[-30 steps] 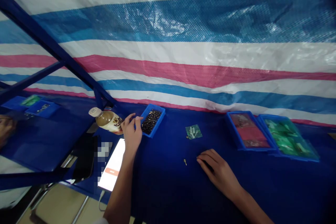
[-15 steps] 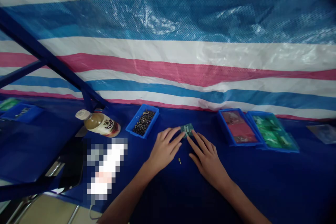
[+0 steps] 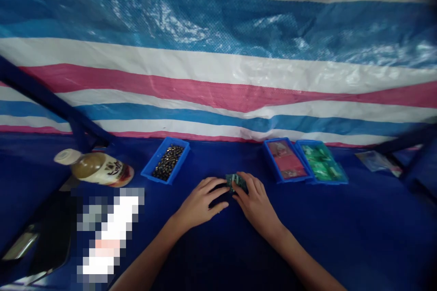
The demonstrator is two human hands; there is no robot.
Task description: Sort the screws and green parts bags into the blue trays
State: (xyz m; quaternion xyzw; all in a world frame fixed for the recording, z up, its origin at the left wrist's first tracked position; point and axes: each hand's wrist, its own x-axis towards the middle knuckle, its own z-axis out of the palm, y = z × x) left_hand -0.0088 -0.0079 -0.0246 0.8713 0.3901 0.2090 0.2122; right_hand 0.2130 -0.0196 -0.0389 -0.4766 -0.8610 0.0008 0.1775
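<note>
A small dark green packet [image 3: 232, 177] with pale print lies on the blue table between my hands; whether it is a bag or a card I cannot tell. My right hand [image 3: 251, 193] has its fingers and thumb closed over the packet's right part, covering much of it. My left hand [image 3: 206, 200] reaches to the packet's left edge with its fingertips, its fingers apart and its thumb stretched out below. A tiny pale speck [image 3: 219, 212] shows just under the left thumb, too small to name.
Left of my hands stands a blue tray [image 3: 144, 173] of small metal parts, with a drink bottle [image 3: 102, 169] lying farther left. At the right are a blue tray with pink packets [image 3: 288, 163] and another with green packets [image 3: 319, 161]. A striped sheet [image 3: 218, 68] hangs behind.
My right hand has moved over the packet and its fingers have closed on it. The small yellowish piece below my hands is now mostly hidden. The whole view has shifted right.
</note>
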